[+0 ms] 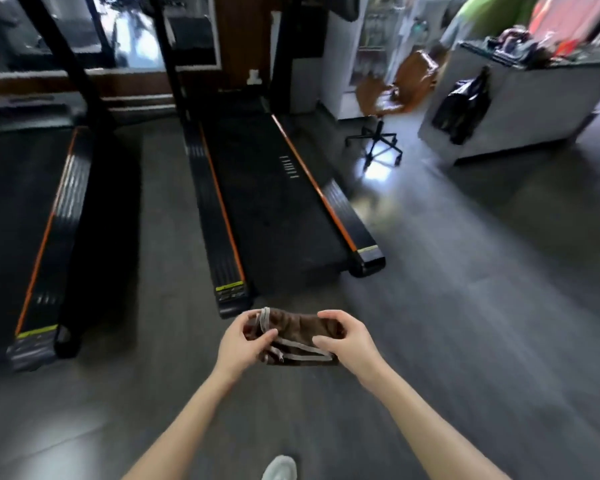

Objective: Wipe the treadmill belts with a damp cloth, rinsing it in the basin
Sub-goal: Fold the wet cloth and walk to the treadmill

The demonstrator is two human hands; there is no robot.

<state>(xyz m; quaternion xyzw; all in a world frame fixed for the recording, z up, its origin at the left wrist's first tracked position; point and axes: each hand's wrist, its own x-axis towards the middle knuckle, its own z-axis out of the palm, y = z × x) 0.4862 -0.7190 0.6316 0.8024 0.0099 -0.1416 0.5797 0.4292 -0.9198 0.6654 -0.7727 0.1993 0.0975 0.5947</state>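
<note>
A bunched brown cloth with a grey hem is held in front of me, over the grey floor. My left hand grips its left end and my right hand grips its right end. Just beyond the cloth lies the rear end of a black treadmill with orange side stripes; its belt runs away from me. A second treadmill of the same kind lies to the left. No basin is in view.
A brown swivel chair on a black star base stands right of the near treadmill. A grey counter with clutter and a black bag hanging on it is at the right. My light shoe shows at the bottom edge.
</note>
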